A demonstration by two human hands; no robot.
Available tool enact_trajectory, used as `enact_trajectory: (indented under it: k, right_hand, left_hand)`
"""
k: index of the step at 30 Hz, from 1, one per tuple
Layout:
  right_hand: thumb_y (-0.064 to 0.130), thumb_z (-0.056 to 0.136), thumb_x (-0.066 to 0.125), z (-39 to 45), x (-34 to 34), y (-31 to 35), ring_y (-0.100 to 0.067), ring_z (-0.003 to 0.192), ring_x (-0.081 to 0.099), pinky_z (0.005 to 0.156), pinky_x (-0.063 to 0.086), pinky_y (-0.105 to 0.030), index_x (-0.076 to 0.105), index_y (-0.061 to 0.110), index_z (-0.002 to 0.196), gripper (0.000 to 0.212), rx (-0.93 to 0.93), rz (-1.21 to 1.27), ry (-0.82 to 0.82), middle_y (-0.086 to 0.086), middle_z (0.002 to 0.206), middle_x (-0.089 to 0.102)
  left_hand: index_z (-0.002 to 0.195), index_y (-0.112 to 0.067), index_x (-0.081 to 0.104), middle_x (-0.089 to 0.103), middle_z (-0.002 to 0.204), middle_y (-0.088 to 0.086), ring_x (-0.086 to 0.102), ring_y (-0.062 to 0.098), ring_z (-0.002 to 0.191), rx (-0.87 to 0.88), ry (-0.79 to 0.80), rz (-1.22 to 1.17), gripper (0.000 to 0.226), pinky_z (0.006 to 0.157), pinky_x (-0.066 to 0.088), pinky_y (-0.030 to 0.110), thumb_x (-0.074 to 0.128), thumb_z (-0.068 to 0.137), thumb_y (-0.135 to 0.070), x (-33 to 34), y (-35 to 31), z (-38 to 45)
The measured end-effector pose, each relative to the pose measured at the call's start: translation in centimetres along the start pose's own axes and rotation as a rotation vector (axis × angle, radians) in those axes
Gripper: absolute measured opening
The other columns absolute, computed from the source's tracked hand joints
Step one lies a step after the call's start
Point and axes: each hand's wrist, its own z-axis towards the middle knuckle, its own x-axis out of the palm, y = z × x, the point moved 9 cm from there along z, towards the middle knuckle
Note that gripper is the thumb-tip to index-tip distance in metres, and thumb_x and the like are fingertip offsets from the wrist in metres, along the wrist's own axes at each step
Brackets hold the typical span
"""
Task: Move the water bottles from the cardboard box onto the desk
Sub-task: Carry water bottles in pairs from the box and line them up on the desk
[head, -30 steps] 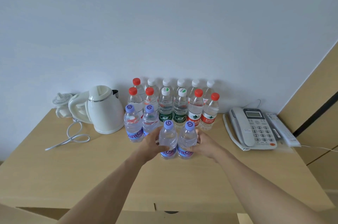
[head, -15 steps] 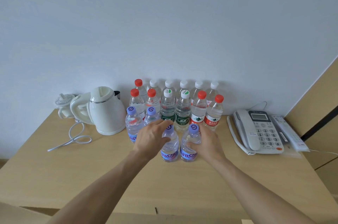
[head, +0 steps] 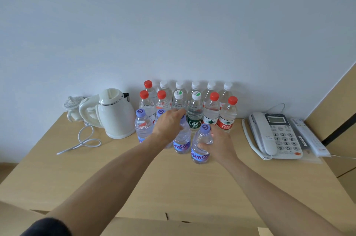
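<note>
Left hand (head: 169,126) grasps one clear purple-capped plastic water bottle (head: 182,139); right hand (head: 219,144) grasps a second purple-capped bottle (head: 201,146). Both stand upright on the pale wooden worktop (head: 173,183), fronting rows of bottles.

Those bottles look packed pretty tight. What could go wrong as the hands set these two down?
The left hand reaches over its purple-capped bottle, close to the upright green-label bottle; a nudge might topple that row. The right hand holds another purple-capped bottle that looks tilted, so it could tip if released.
</note>
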Motion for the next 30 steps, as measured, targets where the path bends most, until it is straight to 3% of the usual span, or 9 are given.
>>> enact_trajectory:
  k: [17,23,26,30]
  right_hand:
    - [0.019,0.072,0.085,1.2,0.1,-0.8,-0.024,0.099,0.057,0.084,0.046,-0.036,0.060,0.007,0.107,0.044,0.053,0.008,-0.044,-0.004,0.104,0.065]
    - [0.020,0.077,0.083,3.3,0.5,-0.9,-0.024,0.106,0.056,0.085,0.046,-0.037,0.060,0.010,0.113,0.044,0.085,-0.010,-0.046,-0.004,0.110,0.060]
    - [0.020,0.079,0.082,4.0,0.9,-1.0,-0.022,0.110,0.056,0.082,0.044,-0.034,0.056,0.011,0.120,0.049,0.077,0.006,-0.029,-0.002,0.116,0.061]
    - [0.015,0.080,0.081,4.7,1.0,-1.5,-0.021,0.106,0.057,0.076,0.035,-0.026,0.055,0.008,0.119,0.048,0.052,0.031,-0.016,0.001,0.109,0.061]
  left_hand:
    - [0.117,-0.007,0.057,0.063,0.102,0.013,0.061,0.033,0.090,-0.011,0.023,0.045,0.043,0.074,0.051,0.041,0.080,0.081,-0.008,0.0,0.5,2.0]
    - [0.131,-0.011,0.054,0.061,0.104,0.014,0.060,0.033,0.090,-0.019,0.030,0.089,0.047,0.077,0.053,0.045,0.072,0.087,-0.007,0.0,1.0,1.4]
    - [0.128,-0.011,0.057,0.062,0.101,0.013,0.061,0.035,0.087,-0.019,-0.003,0.108,0.041,0.074,0.053,0.045,0.064,0.089,-0.002,-0.4,0.9,1.3]
    - [0.117,-0.008,0.061,0.064,0.098,0.011,0.062,0.035,0.087,-0.039,-0.020,0.117,0.027,0.071,0.052,0.044,0.064,0.090,-0.004,-1.0,1.2,1.3]
